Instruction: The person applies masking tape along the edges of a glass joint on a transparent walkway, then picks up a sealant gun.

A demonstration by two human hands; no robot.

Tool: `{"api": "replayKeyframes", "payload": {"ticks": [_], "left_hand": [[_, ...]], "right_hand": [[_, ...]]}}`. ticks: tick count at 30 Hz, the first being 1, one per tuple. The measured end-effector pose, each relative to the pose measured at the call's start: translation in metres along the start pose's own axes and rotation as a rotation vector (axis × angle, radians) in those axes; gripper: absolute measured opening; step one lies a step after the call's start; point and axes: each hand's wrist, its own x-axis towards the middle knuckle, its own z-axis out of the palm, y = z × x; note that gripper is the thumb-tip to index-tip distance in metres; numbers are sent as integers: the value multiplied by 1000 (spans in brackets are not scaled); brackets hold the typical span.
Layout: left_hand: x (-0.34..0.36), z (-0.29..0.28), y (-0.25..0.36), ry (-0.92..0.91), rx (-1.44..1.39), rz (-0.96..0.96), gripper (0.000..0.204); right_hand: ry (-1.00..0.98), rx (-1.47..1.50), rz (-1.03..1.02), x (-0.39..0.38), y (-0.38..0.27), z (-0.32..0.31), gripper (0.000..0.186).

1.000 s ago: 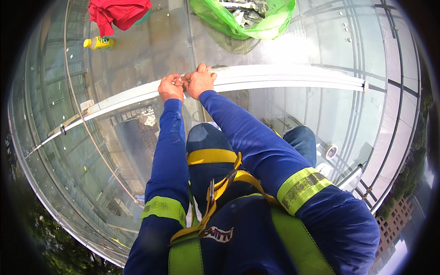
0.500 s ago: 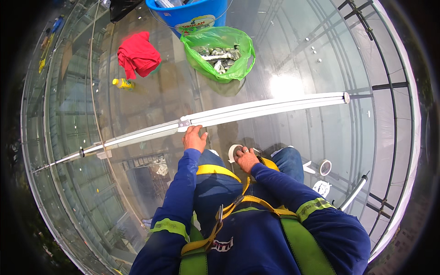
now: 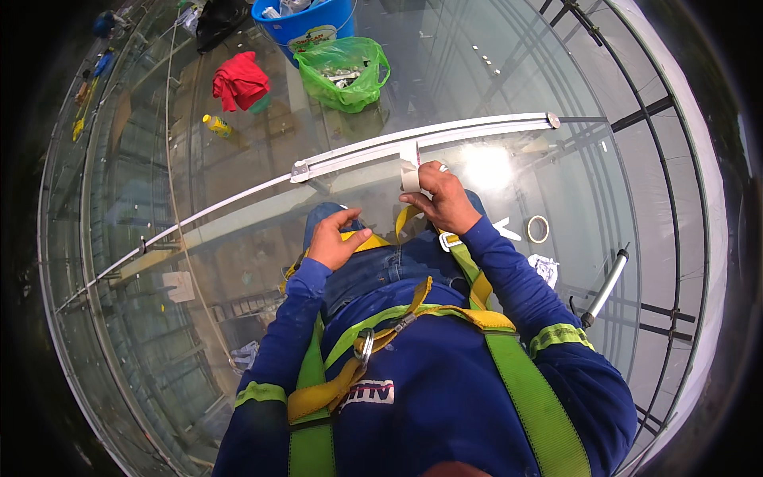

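My right hand (image 3: 450, 200) is closed on a roll of cream masking tape (image 3: 409, 178), held by its edge above my right knee. Beyond the roll, a long white strip (image 3: 477, 128) crosses the glass surface, with a small plate-like piece (image 3: 300, 170) along it. My left hand (image 3: 335, 240) hovers over my left thigh, thumb and fingers apart, with nothing in it. Yellow and green harness straps (image 3: 465, 266) lie across my legs and chest.
Ahead stand a green plastic bag (image 3: 373, 89) of scraps and a blue bucket (image 3: 318, 28). A red cloth (image 3: 239, 80) and yellow bottle (image 3: 215, 125) are at left. At right are another tape roll (image 3: 537, 230), crumpled paper (image 3: 545, 269) and a caulking gun or similar tube (image 3: 608, 285).
My right hand has lifted the tape roll from the glass beside my knee. My left hand has drawn back from the white strip to over my thigh. The view has shifted.
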Motion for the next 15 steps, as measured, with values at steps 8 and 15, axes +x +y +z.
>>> {"api": "replayKeyframes", "payload": {"ticks": [8,15], "left_hand": [[-1,13,152,-121,-329,577,68],[-13,65,139,-110,-692,298,29]], "right_hand": [[-27,-65,-125,-73,-73,-39,31],[-24,-162,-55,-118,-74,-49,34]]}}
